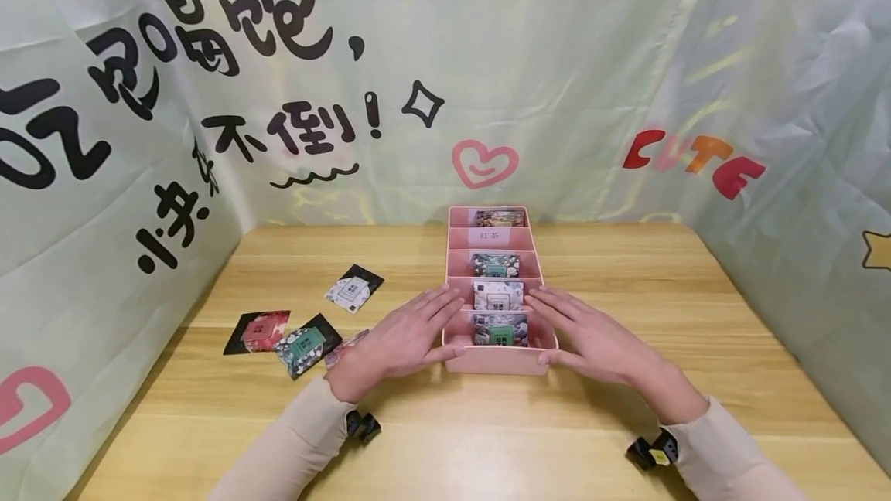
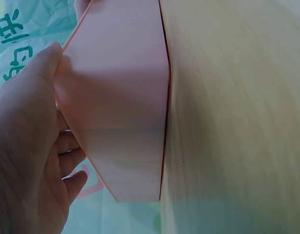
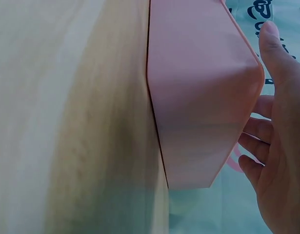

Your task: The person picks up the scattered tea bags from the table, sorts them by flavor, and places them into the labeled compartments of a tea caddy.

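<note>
A long pink divided box stands on the wooden table. My left hand lies over its left rim, fingers extended and thumb at the front corner. At the right side, my right hand has its fingers stretched over the rim and its thumb by the front corner. Small patterned sachets stand in most compartments: a green-labelled sachet in front, a white sachet behind it, another green-labelled sachet further back, and a brownish sachet in the rearmost. One compartment shows only a paper label.
Left of the box lie a black-and-white sachet, a red sachet and a green-labelled sachet. A pink sachet is partly hidden by my left hand. Printed cloth hangs round the wooden table.
</note>
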Action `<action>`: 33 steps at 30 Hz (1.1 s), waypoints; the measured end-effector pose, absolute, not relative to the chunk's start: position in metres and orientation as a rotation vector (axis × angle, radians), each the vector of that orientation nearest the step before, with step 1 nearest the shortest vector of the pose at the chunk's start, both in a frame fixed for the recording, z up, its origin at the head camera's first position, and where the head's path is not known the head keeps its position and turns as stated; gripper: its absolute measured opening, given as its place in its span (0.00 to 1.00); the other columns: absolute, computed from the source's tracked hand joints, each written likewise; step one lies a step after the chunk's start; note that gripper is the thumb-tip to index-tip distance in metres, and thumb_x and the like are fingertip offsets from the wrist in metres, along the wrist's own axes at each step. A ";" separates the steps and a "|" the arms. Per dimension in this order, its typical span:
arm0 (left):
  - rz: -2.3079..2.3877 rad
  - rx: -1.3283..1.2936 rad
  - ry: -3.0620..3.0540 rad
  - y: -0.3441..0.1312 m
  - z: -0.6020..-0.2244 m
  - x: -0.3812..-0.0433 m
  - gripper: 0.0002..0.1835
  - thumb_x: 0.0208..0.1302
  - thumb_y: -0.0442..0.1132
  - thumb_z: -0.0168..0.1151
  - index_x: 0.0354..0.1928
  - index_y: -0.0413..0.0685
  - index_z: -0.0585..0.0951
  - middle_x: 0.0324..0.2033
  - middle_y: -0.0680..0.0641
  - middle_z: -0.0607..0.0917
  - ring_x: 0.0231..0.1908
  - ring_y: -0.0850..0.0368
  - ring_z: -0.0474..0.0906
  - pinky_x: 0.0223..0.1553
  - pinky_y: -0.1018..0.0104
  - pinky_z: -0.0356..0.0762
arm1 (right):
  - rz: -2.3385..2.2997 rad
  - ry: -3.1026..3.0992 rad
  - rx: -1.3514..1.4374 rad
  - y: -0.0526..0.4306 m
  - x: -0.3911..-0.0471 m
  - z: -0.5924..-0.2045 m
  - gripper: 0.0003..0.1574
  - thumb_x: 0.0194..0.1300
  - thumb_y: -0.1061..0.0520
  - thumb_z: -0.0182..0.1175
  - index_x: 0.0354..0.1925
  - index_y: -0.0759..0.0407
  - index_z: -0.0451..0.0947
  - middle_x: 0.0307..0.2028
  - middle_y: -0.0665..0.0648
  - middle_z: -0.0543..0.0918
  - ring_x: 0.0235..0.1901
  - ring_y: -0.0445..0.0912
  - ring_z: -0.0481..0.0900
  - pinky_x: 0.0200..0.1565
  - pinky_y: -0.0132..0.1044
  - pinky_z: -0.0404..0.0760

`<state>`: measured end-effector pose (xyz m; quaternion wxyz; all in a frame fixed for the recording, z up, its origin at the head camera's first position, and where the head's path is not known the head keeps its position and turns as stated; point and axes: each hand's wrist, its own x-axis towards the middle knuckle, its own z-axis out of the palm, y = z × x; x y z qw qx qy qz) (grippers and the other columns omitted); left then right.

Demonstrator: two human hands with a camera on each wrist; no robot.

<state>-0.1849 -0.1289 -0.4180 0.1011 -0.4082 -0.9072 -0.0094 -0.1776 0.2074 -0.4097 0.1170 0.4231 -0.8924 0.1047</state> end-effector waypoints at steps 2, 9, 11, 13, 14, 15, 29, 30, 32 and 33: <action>-0.034 -1.206 -2.689 -0.129 -0.417 -0.185 0.47 0.70 0.71 0.25 0.75 0.41 0.57 0.74 0.42 0.56 0.74 0.48 0.47 0.73 0.57 0.47 | 0.294 -2.630 1.236 0.208 -0.177 -0.410 0.52 0.63 0.34 0.61 0.74 0.59 0.58 0.73 0.60 0.59 0.72 0.55 0.56 0.70 0.46 0.57; -0.063 -1.224 -2.719 -0.130 -0.414 -0.185 0.46 0.71 0.71 0.28 0.76 0.40 0.54 0.75 0.42 0.54 0.74 0.48 0.44 0.73 0.55 0.48 | 0.300 -2.635 1.228 0.207 -0.175 -0.411 0.48 0.66 0.37 0.59 0.74 0.59 0.58 0.73 0.60 0.59 0.72 0.55 0.55 0.69 0.48 0.59; -0.074 -1.229 -2.721 -0.130 -0.413 -0.185 0.46 0.71 0.71 0.29 0.76 0.40 0.54 0.75 0.42 0.54 0.74 0.48 0.44 0.73 0.55 0.48 | 0.305 -2.638 1.223 0.207 -0.175 -0.412 0.47 0.67 0.37 0.59 0.74 0.59 0.58 0.73 0.60 0.59 0.72 0.55 0.55 0.68 0.51 0.60; -0.083 -1.235 -2.727 -0.130 -0.412 -0.184 0.46 0.71 0.71 0.29 0.76 0.41 0.54 0.75 0.42 0.53 0.75 0.49 0.44 0.73 0.56 0.47 | 0.312 -2.643 1.216 0.207 -0.174 -0.412 0.46 0.68 0.38 0.58 0.74 0.58 0.58 0.73 0.60 0.59 0.72 0.55 0.55 0.67 0.53 0.61; -0.085 -1.237 -2.729 -0.131 -0.412 -0.184 0.46 0.71 0.71 0.29 0.76 0.41 0.54 0.75 0.43 0.53 0.75 0.49 0.43 0.73 0.56 0.47 | 0.320 -2.649 1.211 0.207 -0.174 -0.412 0.46 0.68 0.37 0.58 0.74 0.57 0.58 0.73 0.59 0.59 0.72 0.55 0.55 0.67 0.54 0.61; -0.083 -1.241 -2.731 -0.131 -0.411 -0.184 0.46 0.71 0.71 0.29 0.76 0.41 0.53 0.75 0.43 0.53 0.75 0.49 0.43 0.73 0.56 0.47 | 0.326 -2.653 1.205 0.207 -0.173 -0.412 0.46 0.68 0.37 0.58 0.74 0.56 0.58 0.73 0.59 0.59 0.72 0.55 0.55 0.67 0.54 0.61; -0.185 -1.258 -2.767 -0.137 -0.409 -0.186 0.47 0.70 0.71 0.32 0.76 0.41 0.54 0.75 0.42 0.54 0.74 0.48 0.47 0.72 0.55 0.49 | 0.390 -2.746 1.122 0.204 -0.170 -0.413 0.44 0.69 0.35 0.54 0.75 0.52 0.58 0.74 0.58 0.58 0.72 0.56 0.55 0.67 0.55 0.62; -0.183 -1.258 -2.771 -0.137 -0.409 -0.186 0.46 0.70 0.71 0.32 0.76 0.42 0.54 0.75 0.42 0.54 0.74 0.48 0.47 0.72 0.55 0.49 | 0.391 -2.751 1.118 0.204 -0.170 -0.413 0.44 0.69 0.34 0.54 0.75 0.52 0.58 0.74 0.58 0.58 0.72 0.56 0.55 0.67 0.54 0.62; -0.190 -1.256 -2.777 -0.139 -0.408 -0.187 0.46 0.70 0.70 0.35 0.76 0.42 0.54 0.75 0.42 0.55 0.74 0.47 0.48 0.72 0.54 0.50 | 0.389 -2.754 1.117 0.204 -0.169 -0.413 0.44 0.69 0.35 0.54 0.75 0.52 0.58 0.74 0.58 0.58 0.72 0.56 0.55 0.67 0.54 0.62; -0.191 -1.253 -2.778 -0.140 -0.407 -0.187 0.45 0.71 0.69 0.37 0.76 0.42 0.55 0.75 0.42 0.55 0.74 0.47 0.49 0.72 0.54 0.51 | 0.390 -2.756 1.115 0.204 -0.169 -0.413 0.44 0.69 0.34 0.54 0.75 0.52 0.58 0.74 0.58 0.58 0.72 0.56 0.55 0.67 0.54 0.62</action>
